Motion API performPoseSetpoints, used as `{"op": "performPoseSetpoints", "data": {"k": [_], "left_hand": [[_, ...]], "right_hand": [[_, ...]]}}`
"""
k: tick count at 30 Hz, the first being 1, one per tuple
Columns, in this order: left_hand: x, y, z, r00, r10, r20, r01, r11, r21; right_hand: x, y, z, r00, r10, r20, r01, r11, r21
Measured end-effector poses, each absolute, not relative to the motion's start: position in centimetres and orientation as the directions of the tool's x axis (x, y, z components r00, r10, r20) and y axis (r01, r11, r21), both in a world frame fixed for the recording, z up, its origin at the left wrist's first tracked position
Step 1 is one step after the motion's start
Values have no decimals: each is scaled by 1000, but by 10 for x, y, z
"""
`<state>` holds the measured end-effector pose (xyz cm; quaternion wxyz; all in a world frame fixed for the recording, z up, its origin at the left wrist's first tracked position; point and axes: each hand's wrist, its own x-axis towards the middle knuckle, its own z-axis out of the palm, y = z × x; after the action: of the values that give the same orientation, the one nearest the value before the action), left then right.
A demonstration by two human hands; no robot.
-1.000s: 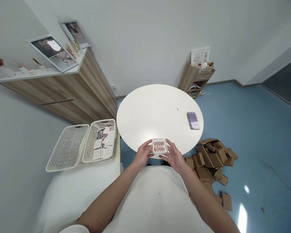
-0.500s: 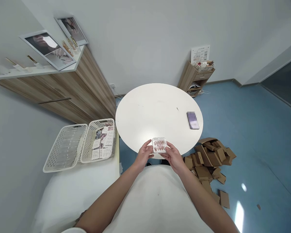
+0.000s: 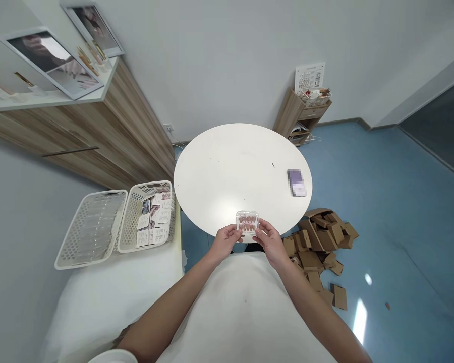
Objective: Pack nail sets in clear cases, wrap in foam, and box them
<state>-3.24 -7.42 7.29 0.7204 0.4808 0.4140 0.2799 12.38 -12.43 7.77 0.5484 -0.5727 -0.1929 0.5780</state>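
Observation:
A small clear plastic case of press-on nails (image 3: 247,222) is held between my two hands, above the near edge of the white oval table (image 3: 227,166). Two rows of pinkish pointed nails show inside it. My left hand (image 3: 226,241) grips the case's left side, thumb on the lower left corner. On the opposite side my right hand (image 3: 269,241) grips it, thumb at the lower right corner and fingers along the edge. The fingers beneath the case are partly hidden.
Left stand a white basket (image 3: 125,222) holding printed cards and another basket (image 3: 62,247) with clear plastic cases. A purple, pixelated item (image 3: 296,182) lies on the table's right side. Cardboard boxes (image 3: 314,259) are piled on the floor at right. A wooden cabinet (image 3: 136,131) rises behind the baskets.
My left thumb and fingers have closed onto the case's left side, where they were more spread before. The case tilts slightly differently. The whole view has shifted a little.

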Motion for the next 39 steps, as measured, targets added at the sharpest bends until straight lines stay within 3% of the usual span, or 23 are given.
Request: {"op": "performPoseSetpoints", "data": {"k": [16,24,32,39], "left_hand": [[-9,-72,67,394,835,-384,39,402,915],[30,-58,77,389,805,-448,95,449,889],[51,-55,89,236,841,-486,11,498,867],[70,-54,87,124,878,-463,73,457,886]], "right_hand": [[148,-106,77,177,847,-501,-443,-386,-809],[182,-94,79,254,848,-466,-394,-350,-850],[221,-80,72,252,840,-480,-384,-368,-847],[238,-65,70,130,861,-492,-378,-416,-827]]}}
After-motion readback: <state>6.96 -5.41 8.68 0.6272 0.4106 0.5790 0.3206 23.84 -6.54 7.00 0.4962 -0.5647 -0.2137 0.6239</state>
